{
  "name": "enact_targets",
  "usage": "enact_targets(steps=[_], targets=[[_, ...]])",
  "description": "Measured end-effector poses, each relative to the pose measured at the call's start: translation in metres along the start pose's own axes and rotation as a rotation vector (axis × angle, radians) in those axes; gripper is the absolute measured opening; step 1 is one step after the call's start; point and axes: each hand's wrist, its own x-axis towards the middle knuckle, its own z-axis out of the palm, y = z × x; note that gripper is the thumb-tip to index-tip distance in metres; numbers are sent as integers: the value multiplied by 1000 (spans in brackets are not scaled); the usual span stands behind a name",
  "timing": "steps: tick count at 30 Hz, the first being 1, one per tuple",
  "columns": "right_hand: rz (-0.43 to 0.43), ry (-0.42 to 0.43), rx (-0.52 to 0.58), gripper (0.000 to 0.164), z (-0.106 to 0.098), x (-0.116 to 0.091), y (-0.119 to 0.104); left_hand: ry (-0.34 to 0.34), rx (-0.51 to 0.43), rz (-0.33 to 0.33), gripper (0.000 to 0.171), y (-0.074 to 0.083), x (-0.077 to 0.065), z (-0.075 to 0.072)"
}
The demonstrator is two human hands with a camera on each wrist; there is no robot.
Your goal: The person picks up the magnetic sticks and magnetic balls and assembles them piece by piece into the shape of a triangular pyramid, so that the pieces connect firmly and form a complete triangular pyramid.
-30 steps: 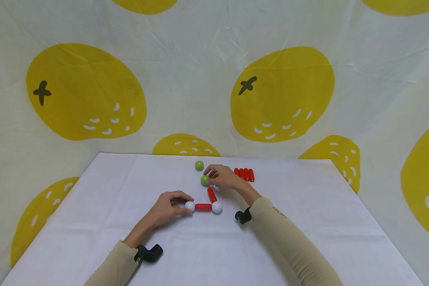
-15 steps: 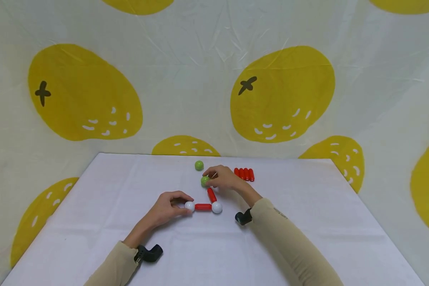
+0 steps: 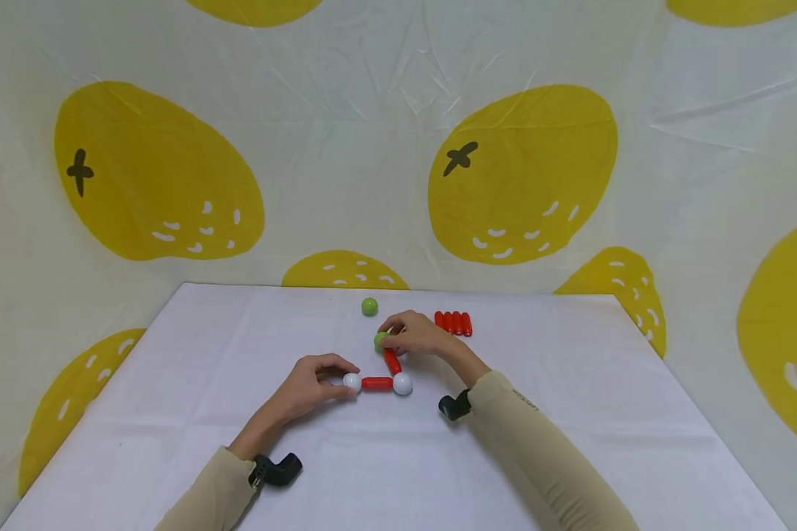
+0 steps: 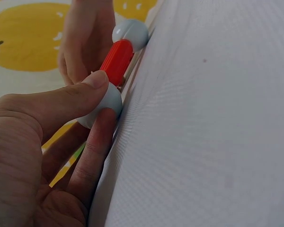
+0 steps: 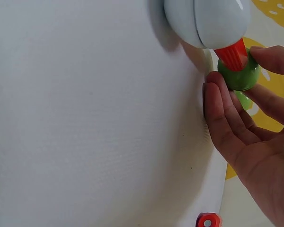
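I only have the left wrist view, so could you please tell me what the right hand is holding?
Observer: The right hand is pinching a green ball.
Operator: Thank you; what is that ball next to?
Observer: It is at one end of a red rod whose other end meets the white ball on the right in the head view.
Operator: And are there any spare rods, please?
Observer: Yes, four loose rods lie side by side, right of that hand.

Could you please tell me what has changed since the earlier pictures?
The right hand has drawn its pinched green ball nearer the person, to the end of the angled red rod. The left hand still pinches the left white ball; the far green ball and four red rods stayed put.
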Motion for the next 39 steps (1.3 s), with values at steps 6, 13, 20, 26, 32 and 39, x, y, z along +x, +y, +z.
enact_targets(steps=[6,13,20,26,32,39], targets=[[-17,-18,-3,37,-1,-2,1,-3,-3,-4,29,0,0,0],[-10,72,14,35,-16,-13,3,-3,-8,-6,29,0,0,2],[20,270,-124,32,-53,-33,27,0,-14,0,29,1,-4,5],[139,326,-261,39,-79,-42,63,5,-12,-6,29,1,-6,6],[243,222,-182,48,-89,-47,81,6,-7,10,30,0,-7,6],[280,210,-63,48,-90,-48,86,8,-9,14,29,1,-6,6]])
